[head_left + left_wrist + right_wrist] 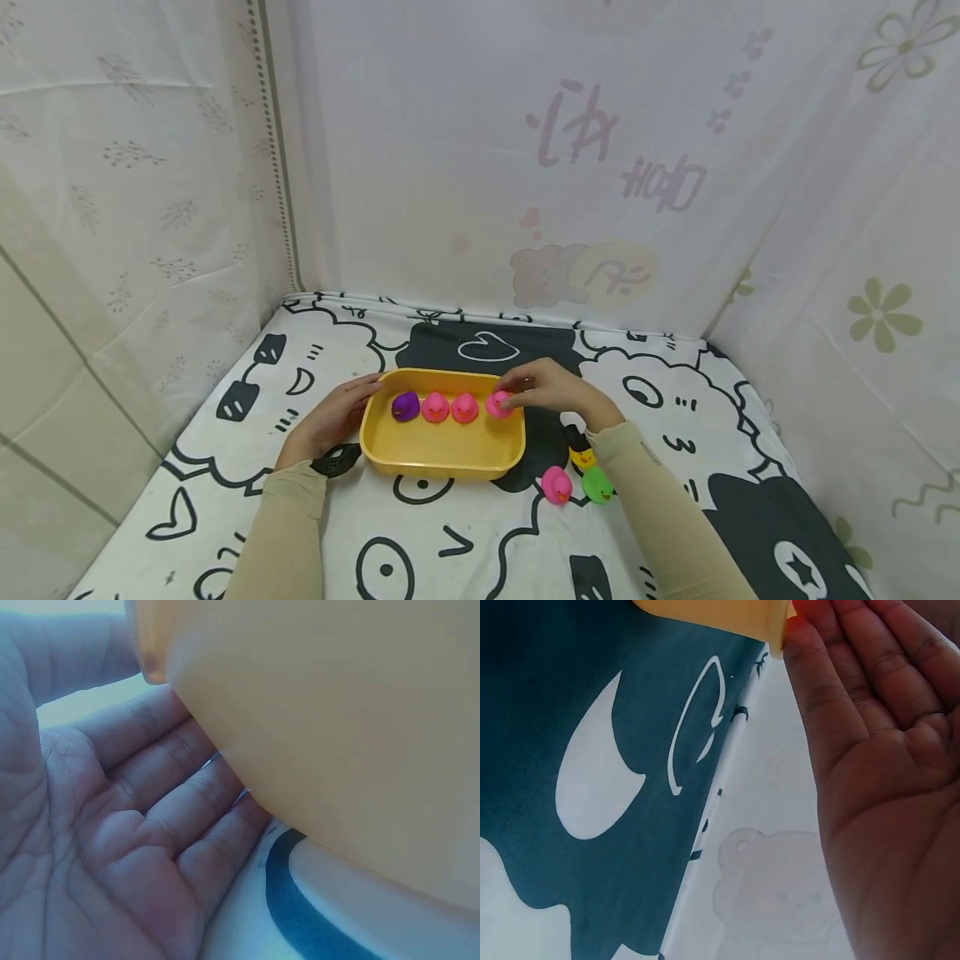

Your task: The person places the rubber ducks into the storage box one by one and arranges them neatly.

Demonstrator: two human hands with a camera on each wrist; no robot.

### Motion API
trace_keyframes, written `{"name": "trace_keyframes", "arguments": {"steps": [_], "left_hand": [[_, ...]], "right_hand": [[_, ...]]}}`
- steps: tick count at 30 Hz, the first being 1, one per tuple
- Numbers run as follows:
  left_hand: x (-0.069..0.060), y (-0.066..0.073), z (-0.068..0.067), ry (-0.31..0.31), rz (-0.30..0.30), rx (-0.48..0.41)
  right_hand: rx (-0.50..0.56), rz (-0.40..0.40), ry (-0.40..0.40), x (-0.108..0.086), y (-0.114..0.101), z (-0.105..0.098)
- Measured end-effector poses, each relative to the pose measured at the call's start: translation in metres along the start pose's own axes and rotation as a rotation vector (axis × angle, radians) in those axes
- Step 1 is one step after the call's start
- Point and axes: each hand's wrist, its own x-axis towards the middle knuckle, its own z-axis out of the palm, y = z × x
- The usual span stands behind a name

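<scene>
A yellow plastic tray (442, 462) stands between the two hands. Its left end is touched by my left hand (333, 419); in the left wrist view, straight fingers (191, 799) lie against the outer wall. Over the tray's right end, my right hand (551, 387) pinches a pink rubber duck (498, 405) between thumb and fingers. Left of it, in a row inside the tray, are two more pink ducks (465, 407) and a purple duck (406, 407). In the right wrist view the right palm (892, 787) shows, with pink at the fingertips beside the tray wall.
Outside the tray, near the right forearm, sit a pink duck (557, 485), a green duck (597, 485) and a yellow duck (582, 458) partly beside the sleeve. A black-and-white printed cloth (420, 558) covers the table. Pale patterned curtains (465, 167) hang behind and at both sides.
</scene>
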Motion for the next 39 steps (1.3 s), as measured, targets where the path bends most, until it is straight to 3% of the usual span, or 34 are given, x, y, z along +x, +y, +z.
{"name": "trace_keyframes", "arguments": {"steps": [4, 11, 19, 28, 39], "left_hand": [[-0.001, 0.001, 0.000, -0.001, 0.007, 0.002], [-0.002, -0.002, -0.002, -0.023, 0.018, 0.010], [-0.002, -0.003, -0.002, -0.022, 0.017, 0.006], [-0.001, 0.000, 0.000, -0.026, 0.008, 0.001], [-0.002, 0.000, 0.001, -0.026, 0.023, 0.005]], "right_hand": [[-0.035, -0.013, -0.038, 0.007, 0.000, 0.002], [-0.246, -0.040, -0.084, 0.017, -0.003, 0.006], [-0.380, -0.086, -0.110, 0.023, -0.010, 0.012], [-0.524, -0.054, -0.133, 0.024, -0.016, 0.020], [-0.533, -0.070, -0.115, 0.021, -0.019, 0.022]]}}
